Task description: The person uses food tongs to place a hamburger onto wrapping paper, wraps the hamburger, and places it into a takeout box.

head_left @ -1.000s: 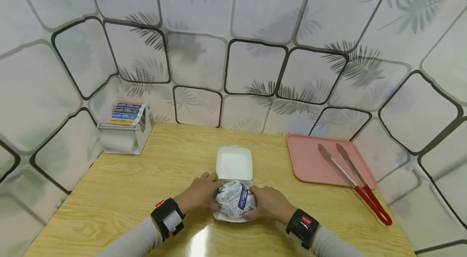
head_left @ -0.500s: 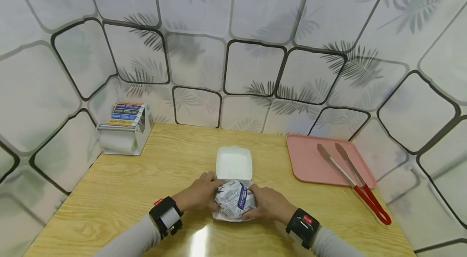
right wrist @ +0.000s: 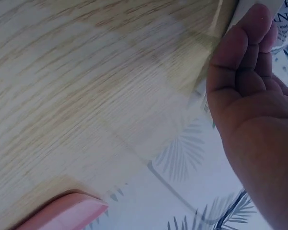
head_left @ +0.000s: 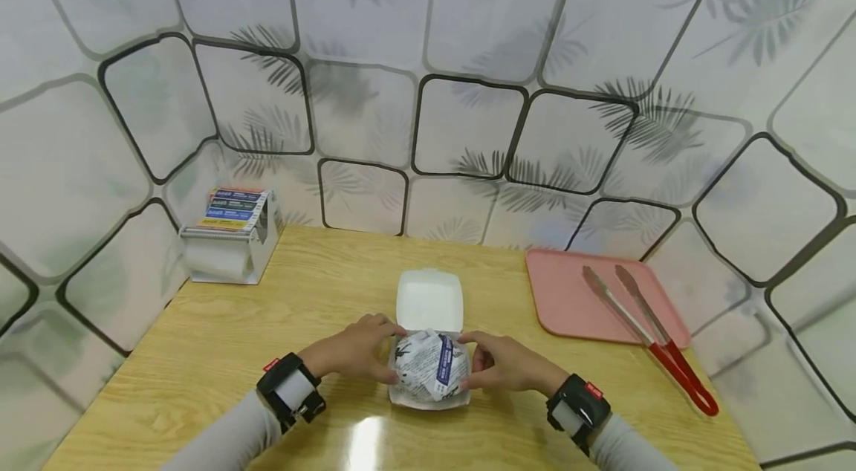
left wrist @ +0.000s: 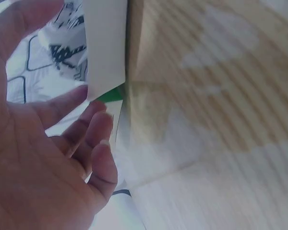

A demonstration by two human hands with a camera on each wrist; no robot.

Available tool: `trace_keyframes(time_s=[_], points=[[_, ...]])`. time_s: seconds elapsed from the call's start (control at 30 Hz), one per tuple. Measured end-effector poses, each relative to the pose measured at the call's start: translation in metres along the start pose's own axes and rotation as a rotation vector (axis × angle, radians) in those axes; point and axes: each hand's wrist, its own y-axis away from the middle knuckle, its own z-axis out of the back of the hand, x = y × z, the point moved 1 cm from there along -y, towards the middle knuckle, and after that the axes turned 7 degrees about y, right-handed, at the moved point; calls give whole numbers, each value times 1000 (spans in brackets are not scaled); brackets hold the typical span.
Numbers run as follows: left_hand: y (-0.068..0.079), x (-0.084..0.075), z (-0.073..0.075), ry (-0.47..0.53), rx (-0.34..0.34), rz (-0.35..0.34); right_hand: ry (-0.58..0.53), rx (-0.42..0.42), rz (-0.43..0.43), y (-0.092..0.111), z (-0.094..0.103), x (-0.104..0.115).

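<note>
A round bundle in printed white paper with a blue stripe, looking like a wrapped burger (head_left: pixel 426 365), sits in the base of a small white clamshell box (head_left: pixel 430 300), whose lid stands raised behind it. At the box's left side, my left hand (head_left: pixel 353 350) has its thumb and index tips near the rim. In the left wrist view its fingers (left wrist: pixel 102 158) are loosely bent beside the box wall, gripping nothing visible. On the right side my right hand (head_left: pixel 513 365) mirrors it, fingertips near the rim and wrapper. The right wrist view shows bent fingers (right wrist: pixel 245 67) partly hiding the box.
A pink tray (head_left: pixel 555 293) lies at the back right, with red-handled tongs (head_left: pixel 658 345) resting across it and over its front edge. At the back left stands a paper roll dispenser (head_left: pixel 227 241). Patterned sheeting (head_left: pixel 361 114) walls the wooden table (head_left: pixel 321 270).
Both hands have loosened from the wrapped bundle and drawn slightly outward, left hand to the left and right hand to the right. The bundle stays in the box.
</note>
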Motion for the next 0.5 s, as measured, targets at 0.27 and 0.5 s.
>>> trace_keyframes(time_s=[0.27,0.5], points=[[-1,0,2,-22,4,-20,42,-3,12,-1,1,-2],[-17,12,25,118,-138,40,34,-170,-118,-12,26,-4]])
